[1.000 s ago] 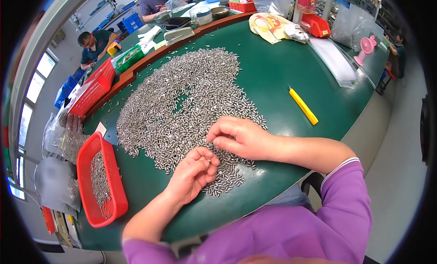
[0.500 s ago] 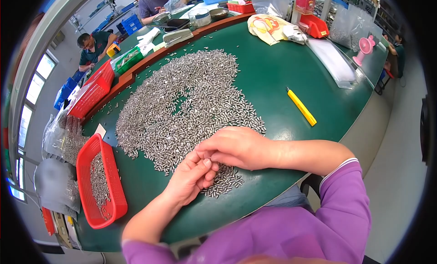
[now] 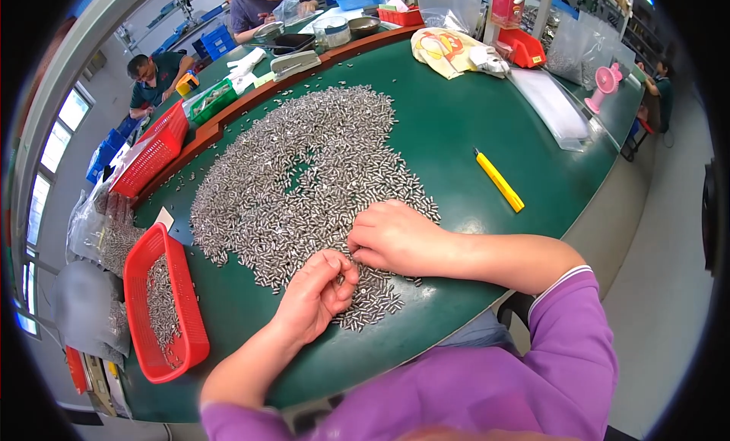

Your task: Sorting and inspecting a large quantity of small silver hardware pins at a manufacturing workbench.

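A broad heap of small silvery metal pins (image 3: 296, 152) spreads over the green table, with a smaller cluster toward its near edge. My left hand (image 3: 314, 295) is curled palm-up beside that cluster, thumb against the bent fingers; whatever lies inside is too small to make out. Just right of it, my right hand (image 3: 399, 239) rests back-up over the near part of the heap. Its fingers are bent together and their tips are hidden against the pins. A narrow gap separates the two hands.
A red plastic basket (image 3: 199, 336) with some pins inside stands at the left. On the right lies a yellow cutter knife (image 3: 499, 181). Clear plastic sheets (image 3: 551, 106), a printed cloth (image 3: 445, 52) and a pink fan (image 3: 604, 84) sit farther back. Two people work across the table.
My hands, which were touching at the fingertips, have come apart. The right hand has moved down onto the pins, while the left stays nearly in place, still curled.
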Available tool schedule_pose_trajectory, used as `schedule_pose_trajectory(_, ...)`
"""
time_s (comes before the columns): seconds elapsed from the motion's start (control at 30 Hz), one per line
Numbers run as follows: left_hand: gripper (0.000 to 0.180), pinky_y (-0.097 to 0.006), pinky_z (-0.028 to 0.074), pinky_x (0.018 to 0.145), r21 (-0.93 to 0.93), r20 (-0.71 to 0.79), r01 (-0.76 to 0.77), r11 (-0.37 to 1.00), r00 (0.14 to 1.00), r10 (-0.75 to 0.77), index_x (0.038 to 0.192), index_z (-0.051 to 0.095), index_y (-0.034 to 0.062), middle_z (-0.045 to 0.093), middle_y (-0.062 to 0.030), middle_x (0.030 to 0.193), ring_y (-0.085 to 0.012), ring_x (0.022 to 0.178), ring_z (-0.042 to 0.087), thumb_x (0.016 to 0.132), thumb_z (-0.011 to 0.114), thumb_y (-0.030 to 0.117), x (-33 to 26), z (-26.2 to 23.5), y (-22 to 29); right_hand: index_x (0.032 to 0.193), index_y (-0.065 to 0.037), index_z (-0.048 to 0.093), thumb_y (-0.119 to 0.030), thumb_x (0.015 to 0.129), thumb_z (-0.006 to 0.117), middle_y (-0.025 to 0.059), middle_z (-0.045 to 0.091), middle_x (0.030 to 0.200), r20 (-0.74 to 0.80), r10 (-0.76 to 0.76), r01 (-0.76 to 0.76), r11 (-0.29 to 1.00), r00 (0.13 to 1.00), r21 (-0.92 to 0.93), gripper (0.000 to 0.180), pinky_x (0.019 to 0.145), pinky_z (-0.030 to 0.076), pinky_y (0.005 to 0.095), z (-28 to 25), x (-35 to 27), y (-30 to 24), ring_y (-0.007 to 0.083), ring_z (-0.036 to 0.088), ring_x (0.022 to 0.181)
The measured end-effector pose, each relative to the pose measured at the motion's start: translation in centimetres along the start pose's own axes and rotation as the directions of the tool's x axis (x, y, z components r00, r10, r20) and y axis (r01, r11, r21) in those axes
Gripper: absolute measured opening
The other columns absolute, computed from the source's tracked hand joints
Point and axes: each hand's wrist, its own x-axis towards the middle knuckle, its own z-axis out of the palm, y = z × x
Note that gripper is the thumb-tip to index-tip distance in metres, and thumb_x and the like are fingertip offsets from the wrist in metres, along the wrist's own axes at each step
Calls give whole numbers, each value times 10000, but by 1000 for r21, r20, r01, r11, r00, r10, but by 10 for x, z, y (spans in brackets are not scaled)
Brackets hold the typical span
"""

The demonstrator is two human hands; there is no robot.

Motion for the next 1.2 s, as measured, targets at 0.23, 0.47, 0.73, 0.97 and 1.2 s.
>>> schedule_pose_trajectory(0.23, 122, -219, 352, 503, -30, 14, -9, 1000, 1000, 9, 898, 462, 57, 527, -69, 808, -102, 610, 425, 914, 409, 166, 1, 1, 0, 883, -100, 591, -225, 700, 654, 47, 556, 829, 8, -26, 25, 999, 1000, 20, 230, 756, 409, 371, 1, -2, -1, 239, 532, 850)
schedule_pose_trajectory(0.47, 147, -237, 366, 518, -41, 74, 4, 999, 997, -1, 901, 465, 53, 525, -81, 816, -120, 625, 430, 902, 345, 137, 1, -4, 0, 862, -109, 587, -178, 712, 647, 38, 547, 816, 12, 28, -29, 997, 1000, 70, 176, 764, 407, 368, 1, -1, -3, 235, 522, 851)
schedule_pose_trajectory(0.73, 139, -246, 383, 552, -35, -6, -13, 999, 1000, 12, 987, 447, 48, 528, -75, 861, -126, 665, 453, 884, 373, 104, 0, 3, 0, 832, -106, 608, -125, 729, 650, 31, 570, 838, -133, 79, -44, 969, 988, 244, 113, 763, 430, 352, -10, 4, -2, 229, 539, 854)
schedule_pose_trajectory(0.97, 127, -201, 416, 555, 63, 25, -11, 998, 1000, 9, 998, 456, 55, 548, -44, 866, -84, 661, 480, 889, 485, 115, -2, 3, 0, 854, -112, 635, -76, 722, 655, 24, 589, 847, -246, -27, 111, 937, 969, 331, 137, 728, 454, 324, -11, 3, -13, 209, 570, 821)
schedule_pose_trajectory(1.2, 91, -196, 437, 551, 122, 25, -17, 992, 1000, 14, 965, 480, 62, 562, -31, 834, -76, 626, 486, 895, 498, 117, 0, -1, -4, 1026, -130, 585, -121, 726, 647, 0, 590, 832, -215, -240, 275, 949, 947, 153, 307, 693, 445, 329, -17, 4, -16, 208, 568, 790)
